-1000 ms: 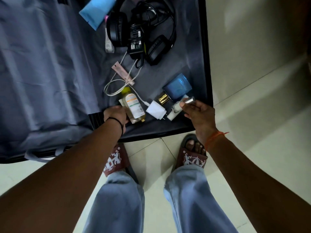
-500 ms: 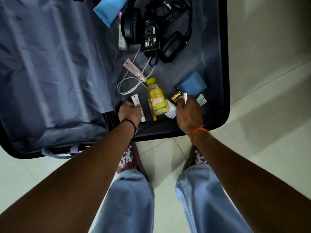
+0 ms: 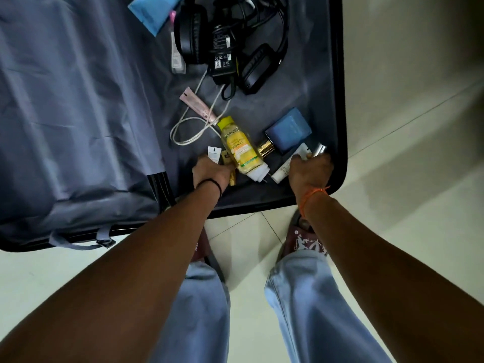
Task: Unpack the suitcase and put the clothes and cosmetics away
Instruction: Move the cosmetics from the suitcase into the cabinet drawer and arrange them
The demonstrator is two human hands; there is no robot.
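Note:
The open suitcase [image 3: 340, 106] lies on the floor with cosmetics at its near end. My left hand [image 3: 209, 172] grips a small white tube [image 3: 213, 154] together with a dark tube with gold print [image 3: 228, 166]. My right hand [image 3: 310, 171] holds a small silver stick [image 3: 319, 150] and curls over a white tube [image 3: 282, 171]. Between my hands lies a yellow Garnier bottle [image 3: 237, 146] on its side. A blue perfume bottle [image 3: 288, 131] with a gold cap rests just beyond my right hand. Farther in lies a pink tube [image 3: 197, 106].
A white cable [image 3: 192, 131], black headphones [image 3: 193, 40], a black charger [image 3: 222, 57], a clear small tube [image 3: 176, 57] and a blue packet [image 3: 152, 11] lie deeper in the suitcase. The left half shows grey lining [image 3: 78, 113]. My sandalled feet stand on pale tiles [image 3: 406, 179].
My right hand has moved right toward the suitcase's near corner, still holding the silver stick. My left hand has gathered a dark gold-printed tube beside the white one.

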